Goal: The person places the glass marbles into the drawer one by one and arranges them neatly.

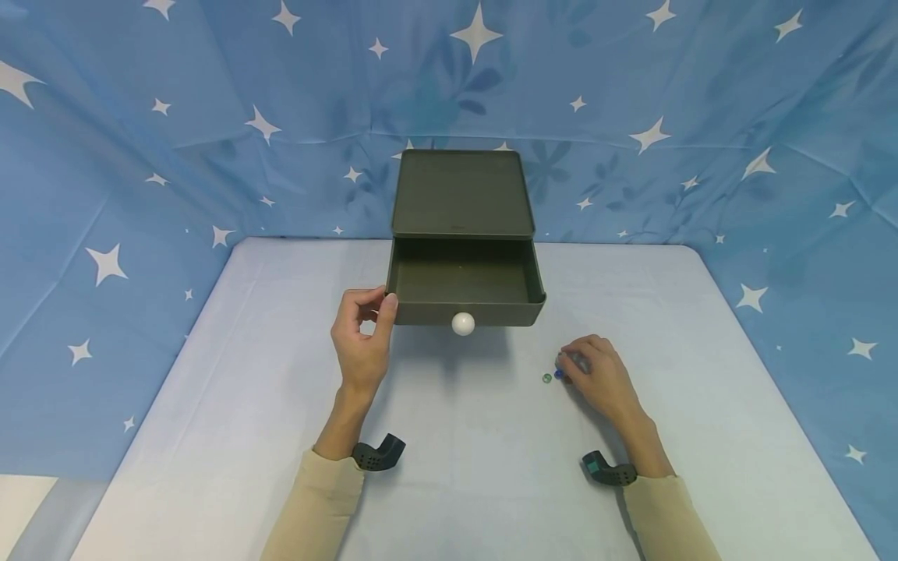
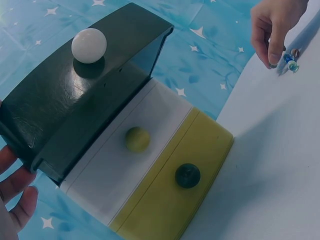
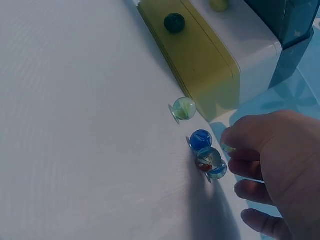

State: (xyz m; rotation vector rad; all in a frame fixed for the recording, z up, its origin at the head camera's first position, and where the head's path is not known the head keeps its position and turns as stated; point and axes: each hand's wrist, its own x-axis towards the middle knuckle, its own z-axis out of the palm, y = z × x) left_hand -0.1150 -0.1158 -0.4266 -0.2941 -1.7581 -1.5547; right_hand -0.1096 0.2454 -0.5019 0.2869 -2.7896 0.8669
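A dark green drawer point(image 1: 428, 314) with a white knob point(image 1: 463, 324) is pulled out from the top of a small drawer cabinet point(image 1: 463, 193). Its inside shows no contents. My left hand point(image 1: 361, 343) pinches the drawer's front left corner, thumb against the front. On the table to the right, my right hand point(image 1: 600, 378) holds a glass marble point(image 3: 227, 146) between thumb and fingertips, mostly covered by them. Beside those fingers lie several more marbles: a clear green one point(image 3: 184, 108), a blue one point(image 3: 201, 140) and a clear one with red inside point(image 3: 208, 159).
Below the open drawer, a white drawer point(image 2: 107, 165) with a yellow knob and a yellow drawer point(image 2: 155, 200) with a green knob are closed. The white tabletop point(image 1: 449, 483) ends at the back against a blue star-patterned cloth point(image 1: 316, 93).
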